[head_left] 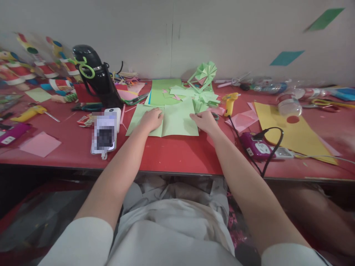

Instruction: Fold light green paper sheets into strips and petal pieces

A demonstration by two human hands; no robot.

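A light green sheet of paper (pixel 179 120) with a crease down its middle lies spread on the red table. My left hand (pixel 152 119) rests on its left half, fingers laid on the paper near the crease. At the sheet's right edge, my right hand (pixel 205 121) pinches the paper between thumb and fingers; some of those fingers are hidden. Just behind the sheet are green paper scraps (pixel 203 101) and a folded green paper wheel (pixel 206 74) on a stand. More green sheets (pixel 165 87) lie behind the crease.
A black bottle (pixel 95 75) and a phone (pixel 105 133) stand left of the sheet. To the right are a yellow glue gun (pixel 230 103), a purple power strip (pixel 256 146) with cords, yellow paper (pixel 302 136) and plastic bottles (pixel 288 103). A wall closes the back.
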